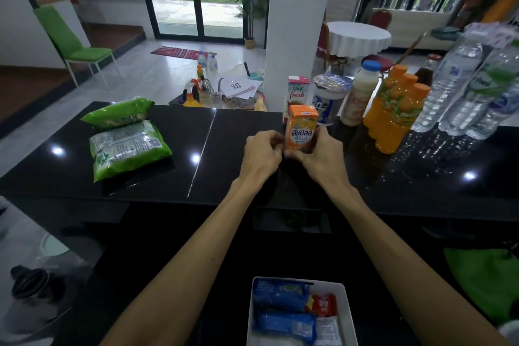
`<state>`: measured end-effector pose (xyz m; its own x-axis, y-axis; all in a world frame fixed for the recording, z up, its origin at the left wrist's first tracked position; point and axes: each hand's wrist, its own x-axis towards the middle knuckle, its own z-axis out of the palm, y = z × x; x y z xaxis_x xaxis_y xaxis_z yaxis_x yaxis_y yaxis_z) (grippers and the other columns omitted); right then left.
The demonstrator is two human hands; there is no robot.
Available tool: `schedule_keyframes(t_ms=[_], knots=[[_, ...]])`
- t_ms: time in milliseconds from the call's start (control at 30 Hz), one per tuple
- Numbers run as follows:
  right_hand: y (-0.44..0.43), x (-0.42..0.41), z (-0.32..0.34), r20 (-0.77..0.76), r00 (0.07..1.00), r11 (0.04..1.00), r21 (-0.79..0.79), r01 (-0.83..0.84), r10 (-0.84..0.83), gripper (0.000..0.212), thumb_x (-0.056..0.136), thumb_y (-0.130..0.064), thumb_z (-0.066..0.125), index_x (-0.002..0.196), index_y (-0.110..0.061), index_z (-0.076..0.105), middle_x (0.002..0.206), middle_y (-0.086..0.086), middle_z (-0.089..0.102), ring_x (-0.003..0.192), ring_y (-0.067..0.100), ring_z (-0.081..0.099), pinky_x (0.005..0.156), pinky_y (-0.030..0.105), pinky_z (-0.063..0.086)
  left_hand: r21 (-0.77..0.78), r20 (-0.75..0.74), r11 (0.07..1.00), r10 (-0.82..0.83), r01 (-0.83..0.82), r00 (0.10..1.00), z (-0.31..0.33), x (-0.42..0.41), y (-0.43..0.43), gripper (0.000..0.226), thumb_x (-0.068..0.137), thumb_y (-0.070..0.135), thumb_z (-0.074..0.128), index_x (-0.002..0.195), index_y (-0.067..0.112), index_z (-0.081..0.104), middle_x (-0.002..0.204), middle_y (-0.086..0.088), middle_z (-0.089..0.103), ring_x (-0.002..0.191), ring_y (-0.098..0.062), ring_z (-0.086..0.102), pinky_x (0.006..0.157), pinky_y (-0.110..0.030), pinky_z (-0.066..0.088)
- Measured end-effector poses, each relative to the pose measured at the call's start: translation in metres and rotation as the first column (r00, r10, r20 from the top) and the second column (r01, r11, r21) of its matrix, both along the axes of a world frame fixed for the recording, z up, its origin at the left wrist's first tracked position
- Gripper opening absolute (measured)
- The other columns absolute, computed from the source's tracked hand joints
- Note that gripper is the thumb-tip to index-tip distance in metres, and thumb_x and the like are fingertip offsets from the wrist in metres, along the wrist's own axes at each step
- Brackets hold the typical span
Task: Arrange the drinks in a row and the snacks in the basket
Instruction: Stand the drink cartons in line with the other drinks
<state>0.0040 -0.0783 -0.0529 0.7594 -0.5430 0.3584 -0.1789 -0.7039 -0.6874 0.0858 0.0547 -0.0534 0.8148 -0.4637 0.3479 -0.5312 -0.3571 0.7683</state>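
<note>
An orange drink carton stands upright on the black counter. My left hand pinches its lower left side and my right hand grips its lower right side. Behind it a row of drinks runs to the right: a Unif fresh carton, a foil-lidded cup, a white bottle with a blue cap, three orange juice bottles, a dark bottle and clear water bottles. Two green snack bags lie on the left. A white basket at the bottom holds blue and red snack packs.
A green cloth lies at the lower right. A dark round object sits at the lower left. Beyond the counter's far edge are a white pillar, a low table with bottles and papers and a green chair.
</note>
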Motion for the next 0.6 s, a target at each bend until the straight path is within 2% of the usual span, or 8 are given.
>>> schedule_keyframes(t_ms=[67,133,200,267,367,467,600], knots=[[-0.012,0.011,0.004,0.004,1.0,0.999,-0.048,0.024,-0.023,0.064,0.064,-0.041,0.088,0.112,-0.016,0.054,0.113,0.001,0.069,0.1,0.014,0.065,0.08,0.025,0.053,0.032,0.016,0.999,-0.033,0.033,0.999,0.004,0.007,-0.013,0.026,0.09,0.012,0.06,0.11,0.014,0.075,0.102,-0.002,0.076,0.094,-0.015,0.07,0.084,-0.025,0.055],[-0.023,0.022,0.008,-0.005,1.0,0.997,-0.071,0.012,-0.013,0.063,0.067,-0.04,0.086,0.115,-0.015,0.054,0.114,0.003,0.069,0.103,0.017,0.066,0.086,0.031,0.055,0.057,0.032,0.998,-0.041,0.039,0.999,0.005,0.017,-0.025,0.026,0.092,0.017,0.056,0.111,0.016,0.075,0.102,-0.003,0.076,0.094,-0.018,0.07,0.083,-0.028,0.054],[-0.032,0.029,0.01,-0.031,0.999,0.998,-0.056,-0.036,0.034,0.062,0.069,-0.036,0.086,0.118,-0.016,0.054,0.115,0.001,0.069,0.1,0.011,0.065,0.085,0.026,0.053,0.079,0.052,0.996,-0.037,0.033,0.998,0.005,0.028,-0.031,0.027,0.093,0.021,0.055,0.111,0.018,0.075,0.102,-0.002,0.076,0.094,-0.019,0.07,0.084,-0.032,0.055],[-0.041,0.032,0.007,-0.05,0.995,0.995,-0.043,-0.086,0.084,0.058,0.071,-0.027,0.086,0.119,-0.017,0.056,0.111,-0.005,0.068,0.086,-0.005,0.061,0.081,0.018,0.052,0.101,0.073,0.994,-0.058,0.051,0.996,0.004,0.038,-0.033,0.029,0.093,0.027,0.056,0.114,0.018,0.073,0.104,-0.001,0.076,0.096,-0.018,0.07,0.086,-0.037,0.055],[-0.05,0.035,0.0,-0.038,0.994,0.993,-0.044,-0.106,0.104,0.048,0.074,-0.022,0.083,0.115,-0.02,0.058,0.096,-0.02,0.058,0.07,-0.019,0.053,0.063,0.003,0.047,0.116,0.089,0.99,-0.092,0.081,0.992,-0.001,0.046,-0.033,0.037,0.086,0.036,0.061,0.118,0.019,0.07,0.108,0.003,0.075,0.098,-0.012,0.069,0.089,-0.038,0.056],[-0.051,0.043,-0.003,-0.035,0.994,0.994,-0.025,-0.102,0.101,0.047,0.077,-0.025,0.082,0.116,-0.019,0.057,0.097,-0.018,0.058,0.067,-0.016,0.052,0.054,-0.003,0.038,0.108,0.063,0.992,-0.078,0.071,0.995,-0.005,0.057,-0.034,0.038,0.082,0.034,0.069,0.116,0.019,0.068,0.109,0.004,0.074,0.097,-0.008,0.068,0.091,-0.037,0.056],[-0.053,0.052,-0.007,-0.072,0.991,0.994,-0.01,-0.112,0.111,0.059,0.078,-0.028,0.078,0.127,-0.015,0.049,0.11,-0.003,0.067,0.075,-0.003,0.06,0.056,0.0,0.038,0.176,0.112,0.984,-0.056,0.036,0.992,-0.005,0.066,-0.035,0.041,0.079,0.043,0.067,0.113,0.019,0.066,0.109,0.003,0.072,0.101,-0.015,0.066,0.091,-0.044,0.053]])
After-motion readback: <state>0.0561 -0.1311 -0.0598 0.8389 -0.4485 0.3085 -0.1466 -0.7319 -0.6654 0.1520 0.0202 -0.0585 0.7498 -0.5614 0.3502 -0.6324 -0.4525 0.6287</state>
